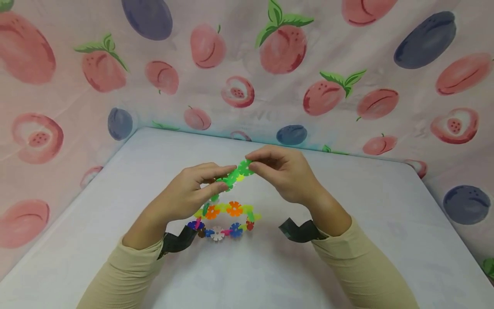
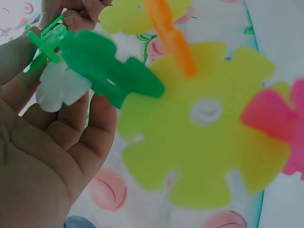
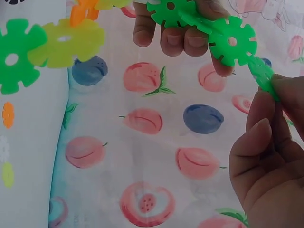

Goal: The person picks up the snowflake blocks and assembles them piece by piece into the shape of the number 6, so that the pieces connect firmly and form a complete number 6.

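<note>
A structure of interlocked plastic snowflake discs (image 1: 225, 221) stands on the white table (image 1: 347, 201), with yellow, orange, blue, white and pink pieces. A row of green discs (image 1: 235, 174) rises from it at a slant. My left hand (image 1: 193, 191) grips the lower part of that green row between fingers and thumb. My right hand (image 1: 278, 167) pinches the top green disc (image 3: 263, 78) at its edge. In the right wrist view the green chain (image 3: 209, 26) runs between both hands. The left wrist view shows a large yellow disc (image 2: 204, 128) and a green disc (image 2: 109, 71) close up.
A cloth printed with peaches and plums (image 1: 247, 64) hangs behind and at both sides of the table. Dark wrist straps (image 1: 299, 231) hang under both wrists. Beige sleeves (image 1: 359, 266) cover both forearms.
</note>
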`<state>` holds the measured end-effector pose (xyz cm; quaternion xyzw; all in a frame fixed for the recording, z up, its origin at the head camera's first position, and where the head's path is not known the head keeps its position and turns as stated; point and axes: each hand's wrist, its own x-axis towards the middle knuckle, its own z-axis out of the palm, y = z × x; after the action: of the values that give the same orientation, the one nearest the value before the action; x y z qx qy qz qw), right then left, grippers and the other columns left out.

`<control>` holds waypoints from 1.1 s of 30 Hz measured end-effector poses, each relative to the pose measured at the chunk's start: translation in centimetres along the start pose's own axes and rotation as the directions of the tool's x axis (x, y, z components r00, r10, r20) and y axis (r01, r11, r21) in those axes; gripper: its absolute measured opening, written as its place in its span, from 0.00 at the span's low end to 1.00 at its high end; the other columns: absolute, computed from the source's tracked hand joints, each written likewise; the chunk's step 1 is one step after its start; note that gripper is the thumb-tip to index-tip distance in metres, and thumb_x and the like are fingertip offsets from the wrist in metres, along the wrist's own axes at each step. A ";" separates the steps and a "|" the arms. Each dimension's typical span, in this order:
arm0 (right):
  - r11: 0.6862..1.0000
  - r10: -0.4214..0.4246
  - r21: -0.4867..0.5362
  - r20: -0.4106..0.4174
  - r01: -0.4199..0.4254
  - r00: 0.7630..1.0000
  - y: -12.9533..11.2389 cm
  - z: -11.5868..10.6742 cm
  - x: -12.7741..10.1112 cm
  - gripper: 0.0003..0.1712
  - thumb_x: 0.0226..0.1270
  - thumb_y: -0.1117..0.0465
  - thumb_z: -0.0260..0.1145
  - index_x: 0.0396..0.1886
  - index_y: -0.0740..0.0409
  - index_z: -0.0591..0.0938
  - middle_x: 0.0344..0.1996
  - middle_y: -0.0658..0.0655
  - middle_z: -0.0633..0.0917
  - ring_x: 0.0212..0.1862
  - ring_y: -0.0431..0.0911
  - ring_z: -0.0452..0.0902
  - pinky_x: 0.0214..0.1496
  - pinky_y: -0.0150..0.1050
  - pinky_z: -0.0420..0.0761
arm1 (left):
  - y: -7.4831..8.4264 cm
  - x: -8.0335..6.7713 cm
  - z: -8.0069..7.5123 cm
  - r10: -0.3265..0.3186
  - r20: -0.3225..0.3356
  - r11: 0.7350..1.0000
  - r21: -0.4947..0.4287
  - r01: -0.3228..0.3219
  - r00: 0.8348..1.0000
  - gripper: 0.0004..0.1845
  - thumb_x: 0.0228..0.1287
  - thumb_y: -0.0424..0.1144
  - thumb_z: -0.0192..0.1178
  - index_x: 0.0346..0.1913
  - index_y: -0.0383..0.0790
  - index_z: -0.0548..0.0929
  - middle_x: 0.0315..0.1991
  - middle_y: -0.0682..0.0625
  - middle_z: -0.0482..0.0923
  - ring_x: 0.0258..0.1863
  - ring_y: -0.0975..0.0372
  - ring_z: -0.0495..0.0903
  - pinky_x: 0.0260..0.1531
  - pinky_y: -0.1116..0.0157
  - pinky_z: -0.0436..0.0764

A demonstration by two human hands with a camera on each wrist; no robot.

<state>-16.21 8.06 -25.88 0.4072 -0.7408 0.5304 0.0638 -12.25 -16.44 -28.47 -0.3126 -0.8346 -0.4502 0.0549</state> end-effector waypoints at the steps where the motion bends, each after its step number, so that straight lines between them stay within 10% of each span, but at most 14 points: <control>1: 1.000 -0.003 0.000 0.005 0.003 1.000 0.0 0.0 0.0 0.11 0.63 0.77 0.67 0.45 0.72 0.85 0.38 0.59 0.86 0.35 0.51 0.82 0.41 0.37 0.84 | 0.0 0.0 0.0 -0.005 -0.002 1.000 -0.001 0.005 1.000 0.21 0.70 0.31 0.61 0.65 0.35 0.79 0.45 0.53 0.82 0.40 0.63 0.79 0.42 0.63 0.82; 23: 0.998 -0.053 -0.033 0.122 0.058 0.991 -0.5 0.0 0.3 0.19 0.67 0.77 0.61 0.58 0.70 0.81 0.45 0.59 0.83 0.34 0.47 0.79 0.39 0.40 0.84 | -0.1 0.2 0.3 -0.051 -0.009 0.998 -0.022 0.051 0.999 0.20 0.70 0.34 0.62 0.63 0.34 0.80 0.48 0.51 0.83 0.42 0.60 0.81 0.33 0.64 0.83; 33: 0.998 0.009 0.065 0.008 -0.009 1.000 -0.3 0.6 0.0 0.15 0.65 0.77 0.65 0.51 0.71 0.80 0.35 0.60 0.84 0.32 0.51 0.83 0.39 0.42 0.85 | -0.1 0.2 0.3 -0.065 -0.034 0.998 -0.010 0.065 0.997 0.21 0.70 0.34 0.63 0.63 0.34 0.80 0.50 0.50 0.83 0.46 0.58 0.82 0.36 0.64 0.83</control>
<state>-15.78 7.55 -25.92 0.4078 -0.7251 0.5531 0.0453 -12.38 -16.15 -28.63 -0.2778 -0.8414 -0.4605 0.0530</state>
